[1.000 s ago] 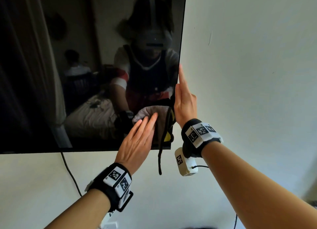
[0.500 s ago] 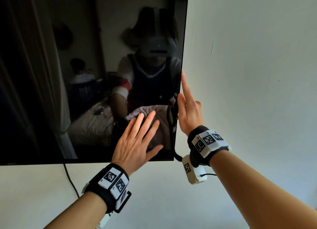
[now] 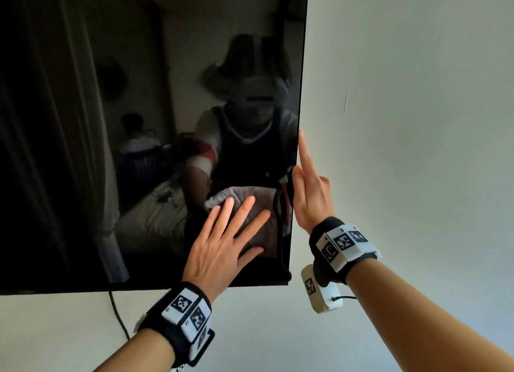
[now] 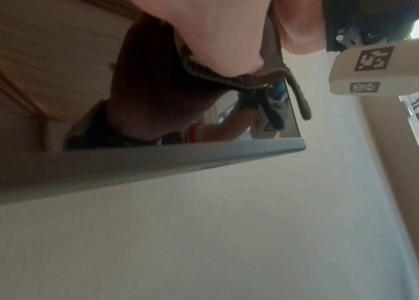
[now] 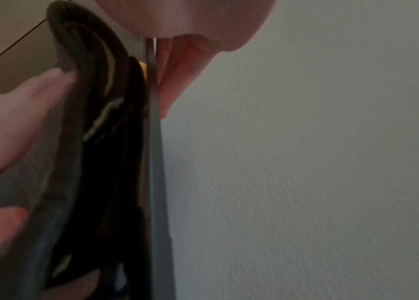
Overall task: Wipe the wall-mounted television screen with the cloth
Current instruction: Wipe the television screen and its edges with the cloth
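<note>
The television screen (image 3: 139, 121) hung on the wall (image 3: 417, 121), and both hands were at its lower right corner. The left hand (image 3: 222, 246) lay flat on the glass with its fingers (image 3: 244, 213) straight and spread wide. Under that palm was the cloth (image 3: 260, 202), a grey-brown one, pressed against the screen. A dark edge of the cloth (image 4: 301, 105) hung down near the screen's bottom edge in the left wrist view.

The right hand (image 3: 311, 193) stood upright along the screen's right edge. Its pointing finger was straight up. The right wrist view showed some fingers (image 5: 172, 81) tucked behind the screen's thin side, between the screen and the wall, so this hand seemed to be steadying the screen. It held no cloth.

From the cloth, almost all of the screen lay to the left and above. The screen's long side ran left to right. The left hand was the one on the cloth, so it was the one that looked ready to wipe. The next move probably called for a slide away from the corner, leftward or upward across the dark glass.

A black cable (image 3: 118, 316) hung down the wall below the screen.
</note>
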A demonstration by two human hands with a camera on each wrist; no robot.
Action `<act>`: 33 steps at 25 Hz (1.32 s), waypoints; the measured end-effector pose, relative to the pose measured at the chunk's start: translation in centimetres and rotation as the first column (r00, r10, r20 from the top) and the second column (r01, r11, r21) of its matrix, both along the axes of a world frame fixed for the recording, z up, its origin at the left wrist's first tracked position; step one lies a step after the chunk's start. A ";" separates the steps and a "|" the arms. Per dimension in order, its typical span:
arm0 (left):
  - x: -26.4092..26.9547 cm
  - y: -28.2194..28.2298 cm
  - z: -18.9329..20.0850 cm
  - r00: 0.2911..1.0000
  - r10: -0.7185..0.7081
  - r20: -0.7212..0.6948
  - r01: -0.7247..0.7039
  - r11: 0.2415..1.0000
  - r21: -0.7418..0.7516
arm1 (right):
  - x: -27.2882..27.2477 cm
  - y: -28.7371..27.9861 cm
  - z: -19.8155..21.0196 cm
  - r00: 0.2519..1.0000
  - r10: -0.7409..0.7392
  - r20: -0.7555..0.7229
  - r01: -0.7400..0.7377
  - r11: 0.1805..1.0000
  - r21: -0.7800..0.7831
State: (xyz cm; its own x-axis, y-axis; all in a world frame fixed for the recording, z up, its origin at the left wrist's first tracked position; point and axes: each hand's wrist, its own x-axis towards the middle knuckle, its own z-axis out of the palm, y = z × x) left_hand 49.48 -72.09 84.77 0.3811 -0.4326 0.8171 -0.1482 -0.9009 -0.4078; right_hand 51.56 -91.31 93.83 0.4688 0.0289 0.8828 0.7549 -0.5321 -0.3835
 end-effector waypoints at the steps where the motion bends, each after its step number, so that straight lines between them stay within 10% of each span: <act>1: 0.0 0.2 0.4 1.000 -0.013 0.002 0.013 0.999 0.039 | 0.0 0.0 0.0 1.000 0.001 -0.009 -0.001 1.000 -0.002; 13: 0.0 -0.5 10.9 0.999 0.019 0.029 -0.016 0.995 -0.102 | 0.5 0.1 6.0 0.999 -0.021 0.030 0.021 1.000 0.003; 26: 0.6 0.1 15.5 0.998 0.029 0.053 -0.033 0.997 0.074 | -0.3 -0.1 7.2 0.999 0.015 -0.042 -0.017 0.999 -0.041; 33: 0.5 0.2 17.1 0.998 0.031 0.049 -0.033 0.999 0.039 | 0.4 -0.2 16.9 0.989 -0.030 0.146 0.029 1.000 0.012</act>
State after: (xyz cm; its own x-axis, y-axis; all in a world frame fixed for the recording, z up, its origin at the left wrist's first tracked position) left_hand 49.94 -71.93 101.86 0.3561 -0.4537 0.8169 -0.0989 -0.8876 -0.4498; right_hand 52.01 -91.53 110.70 0.3355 0.0080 0.9420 0.7873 -0.5515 -0.2757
